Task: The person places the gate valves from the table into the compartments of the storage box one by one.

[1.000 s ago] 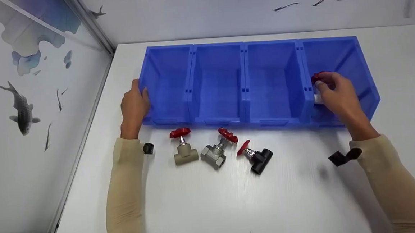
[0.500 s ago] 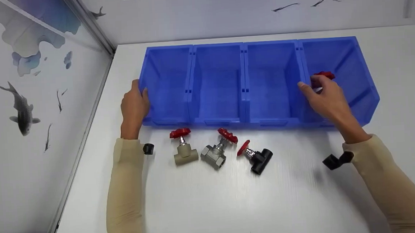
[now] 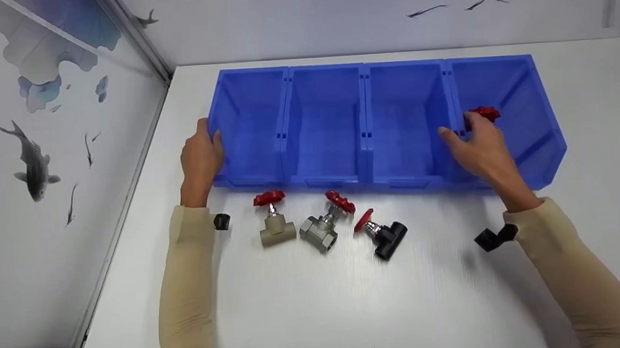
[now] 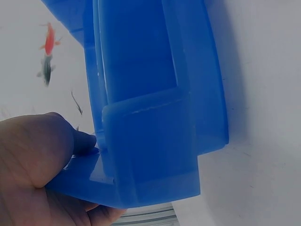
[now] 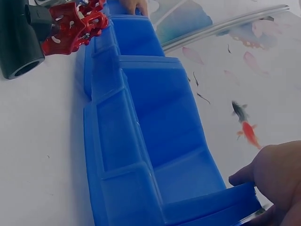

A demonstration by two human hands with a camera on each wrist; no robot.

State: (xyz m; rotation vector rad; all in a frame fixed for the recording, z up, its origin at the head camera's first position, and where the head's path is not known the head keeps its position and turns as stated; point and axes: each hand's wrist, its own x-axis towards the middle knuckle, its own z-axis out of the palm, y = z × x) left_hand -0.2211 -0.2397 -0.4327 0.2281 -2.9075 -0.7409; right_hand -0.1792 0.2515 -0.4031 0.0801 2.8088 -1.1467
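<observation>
Four connected compartments make up a row of blue plastic bins (image 3: 329, 124) on the white table. My left hand (image 3: 200, 155) grips the outer side wall of the leftmost bin, thumb inside and fingers outside, as the left wrist view shows. With the thumb on the third-bin side and fingers on the other, my right hand (image 3: 481, 147) pinches the wall between the third and rightmost bins. Inside the rightmost bin a valve's red handwheel (image 3: 486, 113) shows past my right fingers; its body is hidden.
In front of the bins lie three valves with red handwheels: a tan one (image 3: 277, 230), a silver metal one (image 3: 320, 231) and a black one (image 3: 389, 240). A printed white panel (image 3: 365, 20) stands behind, another panel (image 3: 73, 172) on the left.
My right hand has let go of the red handwheel in the rightmost bin and moved left onto the dividing wall. The left hand and the three valves in front stay put.
</observation>
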